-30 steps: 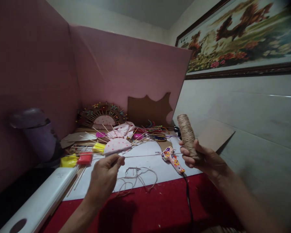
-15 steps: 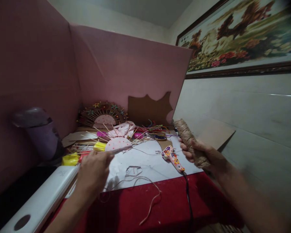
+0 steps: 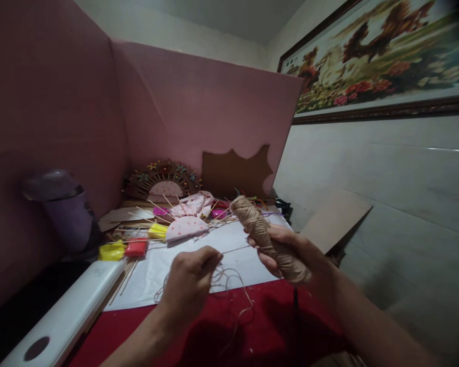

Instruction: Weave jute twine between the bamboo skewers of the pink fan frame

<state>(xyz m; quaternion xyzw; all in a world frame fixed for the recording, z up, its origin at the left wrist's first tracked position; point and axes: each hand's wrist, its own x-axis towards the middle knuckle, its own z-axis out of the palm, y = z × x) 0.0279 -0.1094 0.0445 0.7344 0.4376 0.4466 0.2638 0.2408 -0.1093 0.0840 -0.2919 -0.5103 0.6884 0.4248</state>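
My right hand point(image 3: 290, 250) is wrapped around a thick spool of brown twine point(image 3: 265, 234), tilted above the white sheet. A strand of twine point(image 3: 235, 250) runs from the spool's side to my left hand point(image 3: 193, 275), whose thumb and fingertips pinch it. Below my left hand, loose loops of twine point(image 3: 248, 303) lie over the paper and the red cloth. Beyond my hands, a spotted pink half-round piece point(image 3: 185, 228) with thin wooden sticks fanning out of it rests on the paper. The glue gun is hidden behind my right hand and the spool.
A white paper sheet point(image 3: 137, 285) covers part of the red cloth point(image 3: 118, 331). At left are a long white case point(image 3: 65, 316), a purple bin point(image 3: 67, 219), yellow point(image 3: 112, 251) and red packets point(image 3: 136, 247). Behind stand a decorated fan point(image 3: 164, 181) and cut brown cardboard point(image 3: 235, 171).
My hands have come closer together. My left hand moved right and down while pinching the twine, and my right hand brought the spool left, over the glue gun.
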